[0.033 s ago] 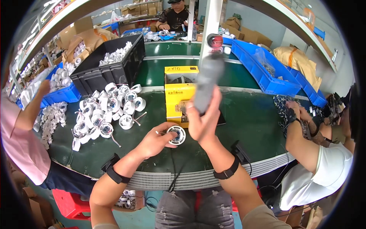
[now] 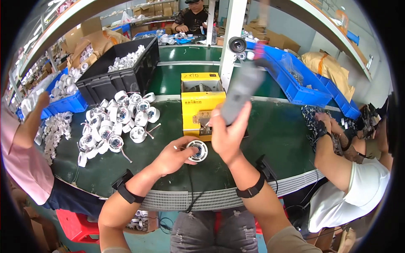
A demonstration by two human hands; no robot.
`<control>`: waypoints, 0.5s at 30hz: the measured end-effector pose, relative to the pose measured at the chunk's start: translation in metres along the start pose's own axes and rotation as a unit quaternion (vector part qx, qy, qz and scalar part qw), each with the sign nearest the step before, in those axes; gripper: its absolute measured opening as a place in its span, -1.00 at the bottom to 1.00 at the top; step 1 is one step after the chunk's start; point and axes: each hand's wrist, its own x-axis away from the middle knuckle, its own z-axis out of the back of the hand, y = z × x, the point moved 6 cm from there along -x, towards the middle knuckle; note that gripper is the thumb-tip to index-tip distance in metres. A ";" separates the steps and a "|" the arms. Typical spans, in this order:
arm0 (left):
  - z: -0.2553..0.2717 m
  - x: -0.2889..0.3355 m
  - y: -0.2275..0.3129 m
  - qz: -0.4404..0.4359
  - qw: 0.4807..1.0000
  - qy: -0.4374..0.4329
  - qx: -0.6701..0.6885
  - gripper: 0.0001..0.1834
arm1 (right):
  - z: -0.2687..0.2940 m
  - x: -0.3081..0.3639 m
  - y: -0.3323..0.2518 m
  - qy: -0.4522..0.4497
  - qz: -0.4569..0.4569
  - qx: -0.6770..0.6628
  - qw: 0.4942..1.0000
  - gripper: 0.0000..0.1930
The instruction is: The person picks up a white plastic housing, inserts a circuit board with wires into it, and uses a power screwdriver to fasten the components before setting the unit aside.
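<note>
My left hand (image 2: 171, 158) pinches a white round lamp housing (image 2: 202, 157) by its rim, thumb and fingers closed on it, just above the green worktop. A short white wire end sticks out beside the fingers. In my right hand (image 2: 230, 137) is a grey electric screwdriver (image 2: 242, 92), gripped around its body and tilted up to the right. Its upper end is smeared by motion. Behind both hands stands a yellow screw feeder (image 2: 197, 105) with an open top. Left of it lies a heap of white round lamp housings (image 2: 116, 118), several with wires hanging out.
A black crate (image 2: 114, 84) of white parts stands at the back left, near a blue bin (image 2: 69, 103). A white post (image 2: 231, 46) rises behind the feeder. Blue trays (image 2: 295, 80) stand back right. Co-workers sit at left, right and far back; one handles dark small parts (image 2: 314, 120).
The screwdriver in my right hand has swung to the right and leans more. My left hand keeps its hold on the lamp housing, nearly still.
</note>
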 end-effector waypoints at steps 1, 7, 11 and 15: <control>-0.005 -0.003 -0.001 0.000 1.000 -0.003 0.007 -0.64 | 0.001 -0.005 -0.002 0.026 -0.038 -0.058 0.997 -0.42; -0.024 -0.010 -0.010 0.056 0.998 -0.003 0.037 -0.63 | -0.004 -0.027 0.005 0.067 -0.115 -0.110 0.985 -0.57; -0.023 -0.006 -0.011 0.034 0.996 0.010 0.082 -0.65 | -0.024 -0.029 0.014 0.053 -0.127 -0.107 0.985 -0.58; -0.019 -0.011 -0.022 0.061 0.995 0.023 0.075 -0.67 | -0.030 -0.026 0.020 0.042 -0.136 -0.055 0.988 -0.61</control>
